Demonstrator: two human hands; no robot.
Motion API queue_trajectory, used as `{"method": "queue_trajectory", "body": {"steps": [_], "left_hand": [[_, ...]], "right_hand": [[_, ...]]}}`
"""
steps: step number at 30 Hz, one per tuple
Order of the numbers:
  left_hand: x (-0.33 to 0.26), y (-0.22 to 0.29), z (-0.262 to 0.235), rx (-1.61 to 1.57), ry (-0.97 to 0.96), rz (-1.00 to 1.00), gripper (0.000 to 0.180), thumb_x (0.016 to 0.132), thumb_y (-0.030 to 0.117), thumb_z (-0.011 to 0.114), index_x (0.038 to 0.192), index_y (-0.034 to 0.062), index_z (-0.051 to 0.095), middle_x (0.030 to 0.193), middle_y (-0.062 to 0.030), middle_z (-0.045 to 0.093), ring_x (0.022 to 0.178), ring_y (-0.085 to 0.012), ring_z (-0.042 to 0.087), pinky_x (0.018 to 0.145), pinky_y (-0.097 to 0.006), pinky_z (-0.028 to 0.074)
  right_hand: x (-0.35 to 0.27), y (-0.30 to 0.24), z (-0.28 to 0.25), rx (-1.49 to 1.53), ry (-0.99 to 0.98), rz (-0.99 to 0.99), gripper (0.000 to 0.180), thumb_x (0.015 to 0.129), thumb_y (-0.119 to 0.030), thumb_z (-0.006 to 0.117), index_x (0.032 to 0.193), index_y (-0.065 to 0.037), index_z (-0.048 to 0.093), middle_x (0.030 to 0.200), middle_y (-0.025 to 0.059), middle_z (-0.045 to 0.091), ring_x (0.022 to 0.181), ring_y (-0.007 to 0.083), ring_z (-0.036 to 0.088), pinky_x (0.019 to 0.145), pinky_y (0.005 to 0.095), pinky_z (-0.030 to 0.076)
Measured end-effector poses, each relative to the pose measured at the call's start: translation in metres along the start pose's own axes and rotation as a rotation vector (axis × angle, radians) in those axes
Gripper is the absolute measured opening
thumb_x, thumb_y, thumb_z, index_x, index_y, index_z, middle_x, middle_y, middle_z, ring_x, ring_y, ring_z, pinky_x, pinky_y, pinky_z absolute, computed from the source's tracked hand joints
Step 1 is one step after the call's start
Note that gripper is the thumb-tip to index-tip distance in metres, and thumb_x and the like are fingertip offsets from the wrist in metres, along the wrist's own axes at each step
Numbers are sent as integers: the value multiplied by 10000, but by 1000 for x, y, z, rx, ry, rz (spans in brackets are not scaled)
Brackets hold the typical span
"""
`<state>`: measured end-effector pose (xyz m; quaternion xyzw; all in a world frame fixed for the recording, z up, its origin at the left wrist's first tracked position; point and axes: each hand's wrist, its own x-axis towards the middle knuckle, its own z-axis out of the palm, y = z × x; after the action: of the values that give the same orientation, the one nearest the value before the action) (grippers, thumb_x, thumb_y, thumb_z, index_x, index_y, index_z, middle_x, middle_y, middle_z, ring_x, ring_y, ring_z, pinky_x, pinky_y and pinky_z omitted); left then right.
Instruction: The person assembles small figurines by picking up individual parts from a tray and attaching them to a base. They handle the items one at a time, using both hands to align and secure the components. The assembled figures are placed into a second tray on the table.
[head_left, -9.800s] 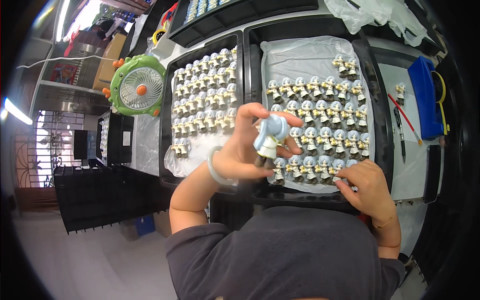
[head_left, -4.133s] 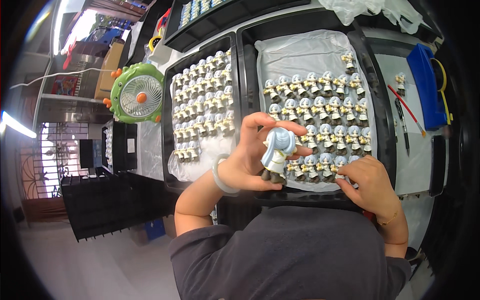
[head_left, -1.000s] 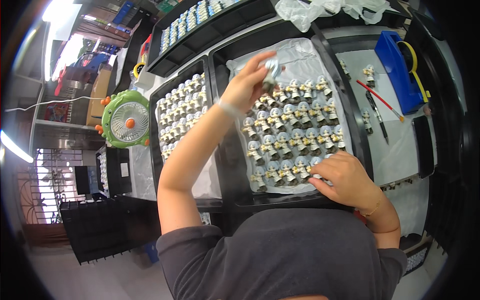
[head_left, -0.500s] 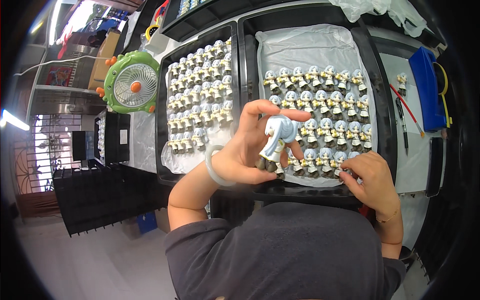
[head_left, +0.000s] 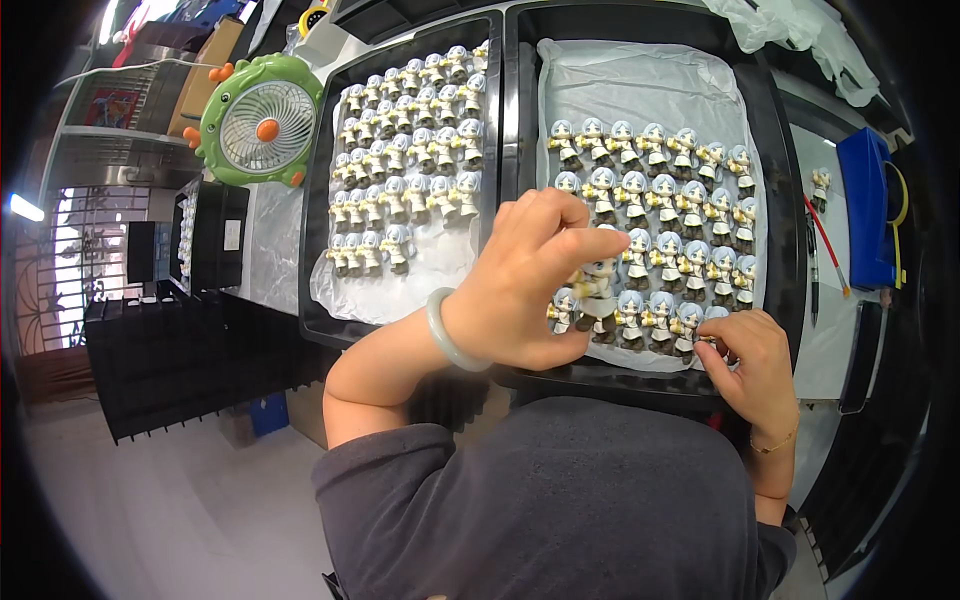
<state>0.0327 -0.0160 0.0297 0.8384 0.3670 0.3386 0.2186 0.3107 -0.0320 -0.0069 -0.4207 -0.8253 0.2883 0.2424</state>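
My left hand [head_left: 530, 280], with a pale bangle at its wrist, holds a small figurine [head_left: 597, 290] with light blue-grey hair and a white outfit between thumb and fingers. This figurine is slightly blurred, and its face is turned up toward me. It hovers over the near left part of the right-hand black tray [head_left: 782, 215], where rows of like figurines [head_left: 664, 192] lie on a white liner. At the tray's near right corner, my right hand [head_left: 752, 365] has its fingers closed around a figurine [head_left: 716, 314] at the end of the nearest row, partly hidden by the fingers.
A second black tray [head_left: 316, 215] of figurines stands to the left, beside a green fan [head_left: 258, 125]. On the right are a lone figurine [head_left: 821, 188], a red brush [head_left: 826, 250], a black pen [head_left: 813, 280] and a blue holder [head_left: 865, 215]. Plastic bags [head_left: 800, 35] lie at the far right.
The figurine in my left hand has turned from its back and side to its front, and the hand has rolled over it. My right hand stays at the same row end. The whole view has shifted slightly.
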Motion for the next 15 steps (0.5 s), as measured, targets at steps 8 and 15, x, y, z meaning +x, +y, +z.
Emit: {"method": "queue_trajectory", "body": {"steps": [8,15], "left_hand": [[1,3,-1,282,-21,-20,645,470,234,699,1080,64,577,802,-63,440,729,-237,420,684,-347,291],[1,4,-2,275,-46,-46,626,497,398,697,1021,85,555,812,-56,409,777,-234,417,735,-350,286]], "right_hand": [[1,0,0,-6,-10,6,121,696,-89,701,775,-45,620,620,54,564,569,226,528,589,336,396],[1,-1,-1,-20,-25,7,121,698,-86,695,786,-38,627,645,59,585,580,223,541,595,331,400]]}}
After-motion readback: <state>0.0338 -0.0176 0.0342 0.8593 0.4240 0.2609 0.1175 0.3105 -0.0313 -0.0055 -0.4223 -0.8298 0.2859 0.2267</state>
